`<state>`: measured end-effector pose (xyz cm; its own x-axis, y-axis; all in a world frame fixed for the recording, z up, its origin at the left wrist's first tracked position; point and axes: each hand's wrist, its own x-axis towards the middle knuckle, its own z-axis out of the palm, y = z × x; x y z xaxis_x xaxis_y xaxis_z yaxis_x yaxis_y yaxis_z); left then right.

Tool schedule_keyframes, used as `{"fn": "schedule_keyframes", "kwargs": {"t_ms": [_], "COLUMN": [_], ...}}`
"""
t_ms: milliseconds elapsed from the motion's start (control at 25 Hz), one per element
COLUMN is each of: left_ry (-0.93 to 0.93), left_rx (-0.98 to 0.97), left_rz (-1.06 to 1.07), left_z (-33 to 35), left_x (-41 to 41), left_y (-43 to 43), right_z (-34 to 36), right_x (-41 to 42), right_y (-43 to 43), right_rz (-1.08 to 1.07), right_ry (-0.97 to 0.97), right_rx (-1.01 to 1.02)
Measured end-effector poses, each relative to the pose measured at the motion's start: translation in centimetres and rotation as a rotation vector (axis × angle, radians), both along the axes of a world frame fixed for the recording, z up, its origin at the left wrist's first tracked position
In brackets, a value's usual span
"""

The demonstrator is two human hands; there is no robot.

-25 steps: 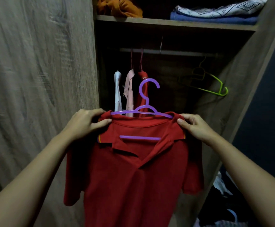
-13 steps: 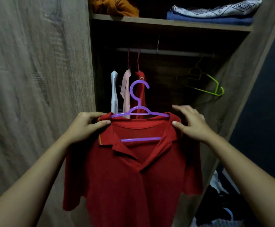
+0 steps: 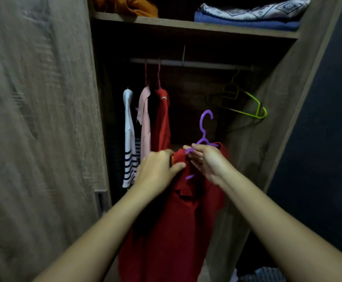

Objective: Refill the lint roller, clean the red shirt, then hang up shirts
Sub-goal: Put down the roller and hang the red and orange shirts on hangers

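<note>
Two hands pinching a red shirt [image 3: 172, 231] on a purple hanger [image 3: 203, 129], left hand [image 3: 156, 171] gripping the collar, right hand [image 3: 206, 161] clasping the hanger's shoulder, green hanger [image 3: 247, 104] on the rail at 1 o'clock

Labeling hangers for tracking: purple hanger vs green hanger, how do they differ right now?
The purple hanger carries the red shirt; the green hanger is bare. The purple one is off the rail, gripped by the right hand, its hook free; the green one hangs at the rail's right end, tilted. Both have open hooks and thin frames.
</note>
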<state>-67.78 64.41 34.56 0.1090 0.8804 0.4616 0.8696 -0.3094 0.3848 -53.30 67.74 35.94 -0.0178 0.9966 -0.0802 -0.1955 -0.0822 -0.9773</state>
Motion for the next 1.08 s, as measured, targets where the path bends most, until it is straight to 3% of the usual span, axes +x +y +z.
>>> {"fn": "schedule_keyframes", "kwargs": {"t_ms": [80,200,360,520,960,1080], "left_ry": [-0.048,-0.325,-0.595,-0.568,-0.636,-0.656], "left_rx": [-0.106,-0.212,-0.013,0.192,0.219,0.206], "left_rz": [-0.166,-0.46,-0.407,-0.423,-0.372,-0.332], "left_z": [0.2,0.1,-1.4,-0.6,4.4,4.9], "left_x": [1.6,3.4,5.6,8.9,12.4,12.7], "left_y": [1.0,2.8,4.6,8.0,20.2,22.5], "right_z": [0.9,2.4,4.5,7.3,13.6,13.6], "right_x": [1.2,3.4,5.0,6.1,7.7,7.9], "right_y": [2.0,5.9,10.8,16.5,29.1,32.1], "right_rz": [-0.068,-0.129,-0.085,0.033,0.087,0.042], "right_ry": [0.009,-0.094,-0.212,-0.276,-0.254,-0.351], "right_rx": [-0.006,0.05,0.196,0.316,0.401,0.358]}}
